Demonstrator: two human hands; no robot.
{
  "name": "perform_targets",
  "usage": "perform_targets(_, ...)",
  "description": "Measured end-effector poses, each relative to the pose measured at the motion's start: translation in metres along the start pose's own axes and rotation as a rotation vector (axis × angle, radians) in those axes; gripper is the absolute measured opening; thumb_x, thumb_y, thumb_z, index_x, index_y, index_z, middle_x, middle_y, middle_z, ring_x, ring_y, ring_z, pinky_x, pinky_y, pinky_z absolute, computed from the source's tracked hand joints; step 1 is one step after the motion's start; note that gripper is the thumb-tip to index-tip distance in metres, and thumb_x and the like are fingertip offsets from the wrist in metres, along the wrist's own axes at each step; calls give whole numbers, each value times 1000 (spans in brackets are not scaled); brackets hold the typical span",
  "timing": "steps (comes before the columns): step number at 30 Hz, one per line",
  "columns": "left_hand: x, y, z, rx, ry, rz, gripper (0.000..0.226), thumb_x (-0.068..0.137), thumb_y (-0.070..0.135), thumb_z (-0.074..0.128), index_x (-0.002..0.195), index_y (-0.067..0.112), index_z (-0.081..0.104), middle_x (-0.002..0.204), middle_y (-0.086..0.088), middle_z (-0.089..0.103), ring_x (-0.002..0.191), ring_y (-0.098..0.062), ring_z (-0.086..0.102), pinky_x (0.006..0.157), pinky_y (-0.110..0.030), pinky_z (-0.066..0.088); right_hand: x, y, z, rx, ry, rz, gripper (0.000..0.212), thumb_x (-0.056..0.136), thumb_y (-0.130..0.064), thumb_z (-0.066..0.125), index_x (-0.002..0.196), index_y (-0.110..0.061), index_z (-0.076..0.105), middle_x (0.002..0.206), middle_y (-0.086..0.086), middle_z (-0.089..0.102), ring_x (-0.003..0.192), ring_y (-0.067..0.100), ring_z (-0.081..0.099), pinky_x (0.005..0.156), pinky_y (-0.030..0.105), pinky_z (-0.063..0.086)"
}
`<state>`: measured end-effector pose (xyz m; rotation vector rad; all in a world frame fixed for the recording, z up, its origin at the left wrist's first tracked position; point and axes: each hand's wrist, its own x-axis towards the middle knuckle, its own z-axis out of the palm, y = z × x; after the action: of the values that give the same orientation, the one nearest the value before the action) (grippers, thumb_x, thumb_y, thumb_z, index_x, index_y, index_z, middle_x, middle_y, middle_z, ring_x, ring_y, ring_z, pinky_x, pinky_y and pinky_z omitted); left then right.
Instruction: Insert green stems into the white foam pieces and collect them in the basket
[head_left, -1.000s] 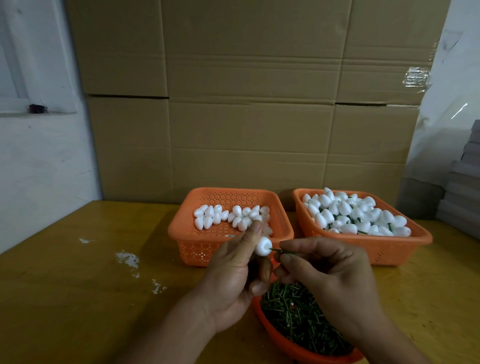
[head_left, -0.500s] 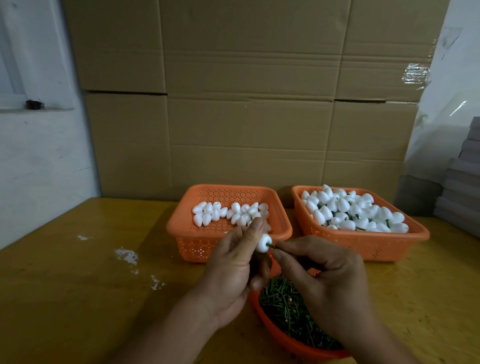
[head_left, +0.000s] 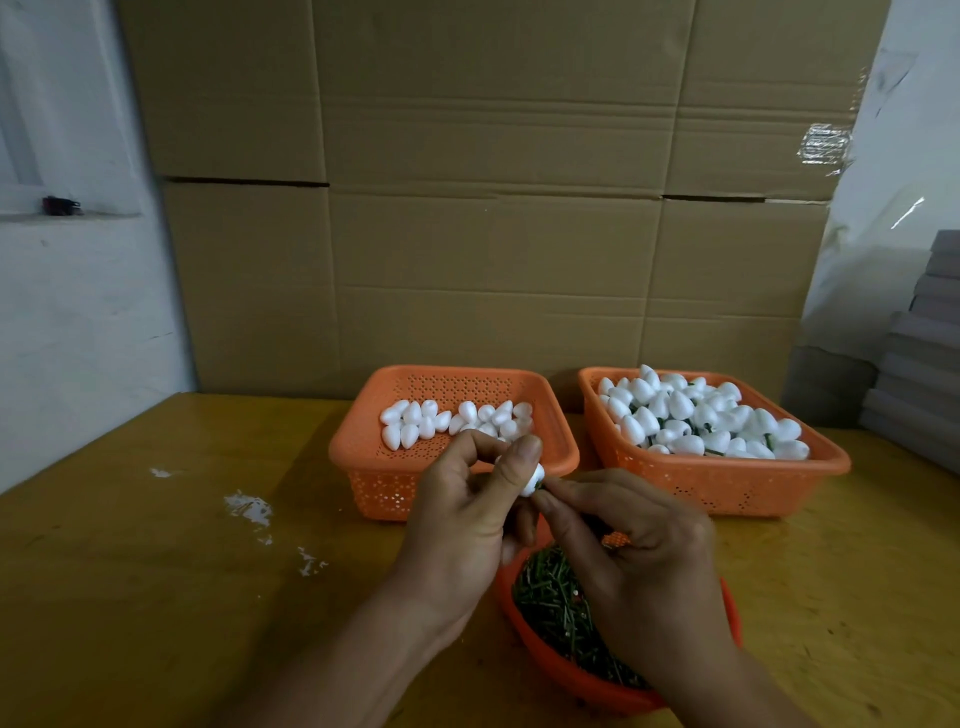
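My left hand pinches a white foam piece between thumb and fingers, just in front of the left orange basket. My right hand pinches a green stem right at the foam's end; almost all of the stem is hidden in the foam and under my fingertips. The left basket holds plain foam pieces. The right orange basket is heaped with foam pieces that have stems. An orange bowl of loose green stems sits below my hands.
A yellow wooden table carries everything, with white crumbs on its left part. A wall of cardboard boxes stands right behind the baskets. Grey stacked sheets sit at the far right.
The stem went from mostly showing between my hands to nearly all inside the foam piece. My right fingertips closed up against the foam.
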<state>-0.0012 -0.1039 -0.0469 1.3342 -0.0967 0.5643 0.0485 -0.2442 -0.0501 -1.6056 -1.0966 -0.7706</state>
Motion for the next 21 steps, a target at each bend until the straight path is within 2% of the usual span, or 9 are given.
perform_targets(3, 1, 1, 0, 36, 11, 58, 39, 79, 46, 72, 89, 11, 58, 55, -7, 53, 44, -10, 48, 42, -19, 37, -1, -1, 3, 28, 13, 42, 16, 84, -8, 76, 98, -13, 80, 88, -9, 74, 80, -1, 70, 66, 16, 54)
perform_targets(6, 2, 3, -1, 157, 1, 162, 26, 82, 41, 75, 88, 20, 61, 56, 0, 59, 47, -6, 53, 47, -15, 41, -1, -3, 6, 69, -9, 103, 13, 86, -12, 73, 95, -16, 81, 83, -15, 71, 75, -1, 68, 64, 9, 48)
perform_targets(7, 2, 3, -1, 191, -10, 191, 25, 83, 41, 77, 89, 22, 62, 61, -1, 64, 52, -6, 59, 51, -15, 45, -1, -4, 7, 93, -24, 134, 13, 87, -15, 71, 94, -18, 81, 81, -16, 70, 73, 0, 67, 63, 8, 46)
perform_targets(10, -2, 3, 2, 220, -32, 228, 26, 80, 40, 77, 97, 24, 67, 88, -2, 76, 84, -16, 74, 71, -21, 57, -2, -6, 8, 188, -54, 240, 16, 90, -24, 64, 92, -24, 80, 72, -15, 67, 65, 5, 64, 58, 8, 41)
perform_targets(13, -4, 6, 4, 225, -10, 256, 29, 79, 39, 78, 102, 25, 70, 95, 0, 76, 91, -16, 74, 74, -20, 57, 0, -9, 6, 289, -42, 278, 16, 90, -24, 64, 85, -34, 75, 67, -18, 66, 58, 2, 60, 55, 6, 39)
perform_targets(16, -3, 10, 4, 185, -6, 267, 29, 79, 37, 78, 104, 26, 74, 101, 0, 76, 98, -18, 73, 79, -23, 57, 3, -11, 4, 358, -15, 305, 14, 89, -25, 65, 86, -29, 78, 65, -11, 69, 55, 2, 58, 53, 11, 42)
perform_targets(21, -2, 12, 3, 137, -37, 260, 35, 85, 32, 74, 114, 13, 73, 110, -4, 76, 110, -20, 70, 92, -29, 56, 4, -15, 1, 369, -7, 265, 12, 92, -23, 68, 91, -22, 80, 69, -5, 70, 60, 10, 63, 56, 15, 47)
